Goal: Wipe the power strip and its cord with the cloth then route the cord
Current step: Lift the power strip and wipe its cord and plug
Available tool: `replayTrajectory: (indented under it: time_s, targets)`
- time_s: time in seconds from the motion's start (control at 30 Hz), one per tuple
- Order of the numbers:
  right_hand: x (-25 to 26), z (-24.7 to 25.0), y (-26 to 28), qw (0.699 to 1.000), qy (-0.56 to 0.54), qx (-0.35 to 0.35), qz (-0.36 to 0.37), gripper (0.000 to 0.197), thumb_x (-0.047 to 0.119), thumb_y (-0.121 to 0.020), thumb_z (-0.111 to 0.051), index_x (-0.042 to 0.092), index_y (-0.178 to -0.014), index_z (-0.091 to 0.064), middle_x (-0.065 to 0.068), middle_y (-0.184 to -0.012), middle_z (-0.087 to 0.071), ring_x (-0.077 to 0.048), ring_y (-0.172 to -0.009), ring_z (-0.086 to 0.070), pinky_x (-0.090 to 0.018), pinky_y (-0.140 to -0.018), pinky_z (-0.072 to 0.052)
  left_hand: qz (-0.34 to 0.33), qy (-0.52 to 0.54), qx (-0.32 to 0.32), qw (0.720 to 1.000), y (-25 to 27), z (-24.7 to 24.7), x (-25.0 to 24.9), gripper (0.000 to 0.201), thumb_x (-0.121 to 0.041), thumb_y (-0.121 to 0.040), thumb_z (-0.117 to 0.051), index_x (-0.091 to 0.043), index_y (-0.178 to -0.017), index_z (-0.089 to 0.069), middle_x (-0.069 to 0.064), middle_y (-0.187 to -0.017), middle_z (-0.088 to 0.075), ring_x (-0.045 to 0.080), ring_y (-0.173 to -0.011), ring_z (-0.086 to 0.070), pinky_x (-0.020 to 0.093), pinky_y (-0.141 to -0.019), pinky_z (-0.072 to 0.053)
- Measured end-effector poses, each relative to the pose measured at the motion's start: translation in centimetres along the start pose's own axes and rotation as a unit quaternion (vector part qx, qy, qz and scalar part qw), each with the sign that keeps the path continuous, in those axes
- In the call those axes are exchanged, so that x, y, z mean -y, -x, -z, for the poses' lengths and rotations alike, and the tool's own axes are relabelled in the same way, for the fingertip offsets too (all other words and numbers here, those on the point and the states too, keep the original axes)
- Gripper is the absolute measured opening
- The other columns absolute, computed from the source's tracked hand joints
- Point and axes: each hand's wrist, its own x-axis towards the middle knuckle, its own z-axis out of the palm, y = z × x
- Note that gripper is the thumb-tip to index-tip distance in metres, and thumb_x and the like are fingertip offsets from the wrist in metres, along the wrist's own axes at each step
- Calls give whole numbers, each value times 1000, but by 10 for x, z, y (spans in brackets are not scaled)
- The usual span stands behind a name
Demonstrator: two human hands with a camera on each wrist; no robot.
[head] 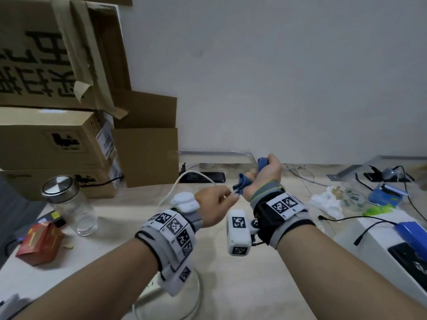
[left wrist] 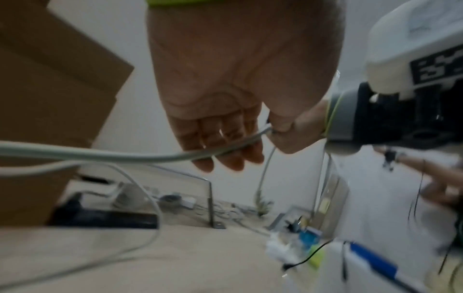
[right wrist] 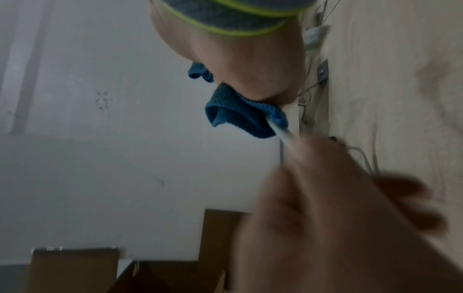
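My left hand (head: 231, 196) pinches the white cord (head: 184, 175) just left of the cloth. The cord arcs back toward the desk's rear and down past my left wrist. My right hand (head: 256, 174) grips the blue cloth (head: 240, 183), which is bunched around the cord above the desk. In the left wrist view the cord (left wrist: 125, 156) runs through my curled fingers (left wrist: 225, 156). The right wrist view shows the cloth (right wrist: 233, 113) with the cord (right wrist: 281, 134) coming out toward my blurred left hand. A white corner, perhaps the power strip (head: 151, 286), shows under my left forearm.
Stacked cardboard boxes (head: 57, 139) fill the back left. A glass jar with a metal lid (head: 69, 204) and a red packet (head: 39, 241) stand on the desk (head: 231, 285) at left. A white box (head: 369, 245), cables and clutter (head: 346, 197) crowd the right.
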Motion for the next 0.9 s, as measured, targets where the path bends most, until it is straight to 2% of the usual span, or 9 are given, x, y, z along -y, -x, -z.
replayTrajectory:
  time_s: [0.1, 0.2, 0.27, 0.4, 0.53, 0.63, 0.73, 0.8, 0.9]
  targets:
    - [0, 4, -1, 998, 50, -14, -37, 41, 36, -81, -54, 21, -53, -27, 6, -46, -20, -14, -37, -18, -19, -41, -29, -28, 34, -72, 996, -4, -3, -8, 50, -50, -87, -37, -10, -60, -47, 9, -57, -47, 24, -55, -44, 40, -57, -38]
    - [6, 9, 0, 991, 113, -25, -65, 29, 41, -85, -57, 18, -72, -45, -1, -71, -36, -16, -48, -33, -28, -66, -45, -105, -27, -79, 991, 7, 0, 0, 52, -48, -90, -39, -15, -51, -31, 2, -47, -36, 22, -46, -34, 36, -48, -30]
    - [11, 12, -2, 988, 131, -17, -75, 29, 41, -86, -58, 17, -74, -47, -1, -78, -38, -15, -48, -37, -26, -64, -40, -141, -68, -70, 985, 15, 4, 8, 53, -48, -91, -39, -14, -52, -32, -1, -44, -31, 17, -42, -30, 32, -46, -27]
    - [16, 19, -7, 985, 158, 2, -75, 27, 37, -85, -56, 16, -71, -46, -1, -72, -32, -17, -44, -37, -23, -53, -33, -183, -104, -13, 977, 25, 21, 33, 52, -48, -90, -37, -12, -53, -38, -1, -43, -33, 17, -40, -30, 32, -43, -30]
    - [13, 19, -9, 983, 173, -8, -61, 28, 43, -86, -56, 17, -76, -53, -2, -82, -43, -21, -64, -41, -25, -48, -43, -68, -231, 97, 966, 28, 33, 59, 51, -54, -91, -28, -18, -58, -42, -2, -54, -49, 21, -51, -45, 32, -56, -47]
    - [0, 13, -5, 982, 174, -6, -77, 28, 40, -85, -55, 18, -70, -46, 2, -70, -33, -17, -49, -37, -20, -42, -41, -1, -320, 133, 938, 22, 22, 47, 45, -53, -96, -30, -19, -79, -54, 4, -80, -62, 25, -71, -55, 31, -67, -44]
    - [-17, 5, -2, 980, 176, 23, -85, 35, 48, -87, -55, 16, -74, -47, 1, -64, -33, -16, -56, -34, -26, -56, -39, 30, -127, 60, 990, 9, 0, 22, 34, -45, -95, -43, -16, -83, -54, 0, -73, -55, 25, -72, -55, 31, -63, -38]
    - [-22, 3, -1, 977, 185, 49, -95, 37, 51, -87, -55, 16, -78, -51, -1, -69, -38, -16, -57, -35, -26, -52, -38, 46, -13, -7, 999, 5, -6, 9, 29, -36, -95, -48, -13, -82, -59, 3, -71, -58, 25, -71, -56, 33, -62, -39]
    - [-17, 2, -3, 973, 200, 52, -107, 40, 54, -85, -57, 14, -84, -55, -3, -80, -39, -18, -61, -37, -25, -54, -40, -17, -30, -68, 997, 16, -8, 8, 41, -42, -95, -42, -14, -66, -51, 0, -57, -50, 26, -59, -51, 35, -55, -35]
